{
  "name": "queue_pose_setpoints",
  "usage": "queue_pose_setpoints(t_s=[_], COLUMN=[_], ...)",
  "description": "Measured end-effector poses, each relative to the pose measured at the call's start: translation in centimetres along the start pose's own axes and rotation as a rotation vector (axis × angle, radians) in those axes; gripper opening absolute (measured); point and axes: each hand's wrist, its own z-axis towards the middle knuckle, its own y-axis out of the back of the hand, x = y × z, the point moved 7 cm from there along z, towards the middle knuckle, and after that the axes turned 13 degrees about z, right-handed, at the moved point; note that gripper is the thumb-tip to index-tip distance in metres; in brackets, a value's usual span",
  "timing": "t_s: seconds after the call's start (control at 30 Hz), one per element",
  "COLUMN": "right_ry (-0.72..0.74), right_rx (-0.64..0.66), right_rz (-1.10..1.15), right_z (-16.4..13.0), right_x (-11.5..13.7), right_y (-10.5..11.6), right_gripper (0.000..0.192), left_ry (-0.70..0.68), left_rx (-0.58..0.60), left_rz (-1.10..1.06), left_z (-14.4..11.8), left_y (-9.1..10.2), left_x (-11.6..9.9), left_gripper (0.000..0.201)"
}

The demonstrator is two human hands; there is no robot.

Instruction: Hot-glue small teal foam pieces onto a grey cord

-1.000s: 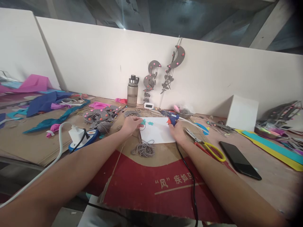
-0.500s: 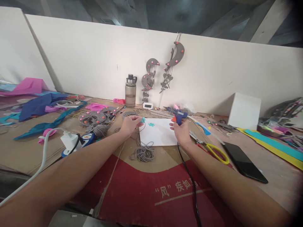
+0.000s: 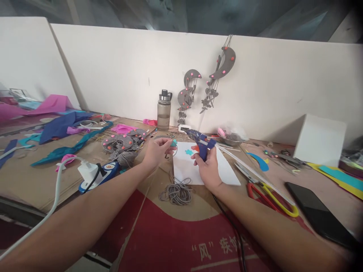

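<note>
Left hand [image 3: 155, 153] pinches a teal flower [image 3: 174, 142], likely soft, light, near the white sheet's [image 3: 185, 170] far-left corner; right hand [image 3: 209, 169] clasps the glue gun [image 3: 202, 146] by its handle.

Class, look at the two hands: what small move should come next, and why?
Probably lower the nozzle of the glue gun toward the teal piece. The right hand grips the gun with its nozzle apart from the piece, while the left hand pinches that piece at its fingertips, a strand of grey cord hanging just below.
</note>
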Motion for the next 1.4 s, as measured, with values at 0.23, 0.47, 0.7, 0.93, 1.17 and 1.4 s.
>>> queue_pose_setpoints(t_s=[0.23, 0.47, 0.7, 0.93, 1.17, 1.4], right_ry=[-0.036, 0.002, 0.018, 0.008, 0.026, 0.036], right_rx=[0.117, 0.159, 0.205, 0.205, 0.208, 0.220], right_rz=[-0.104, -0.216, -0.254, -0.349, -0.356, -0.392], right_z=[-1.2, -1.5, -1.7, -1.7, -1.7, -1.8], right_x=[-0.1, -0.4, 0.0, 0.1, 0.3, 0.7], right_y=[-0.7, -0.7, -1.2, -1.2, -1.3, -1.4], right_gripper=[0.028, 0.029, 0.028, 0.029, 0.027, 0.027], left_ry=[-0.005, 0.003, 0.007, -0.019, -0.057, -0.078], left_rx=[-0.004, 0.006, 0.017, -0.008, -0.038, -0.023], left_rz=[-0.057, -0.127, -0.164, -0.073, -0.046, -0.063], left_z=[0.4, 0.2, 0.2, 0.1, 0.2, -0.2], left_y=[0.3, 0.2, 0.1, 0.4, 0.5, 0.0], left_x=[-0.1, -0.3, -0.4, -0.5, -0.7, -1.1], left_gripper=[0.024, 0.019, 0.014, 0.022, 0.025, 0.026])
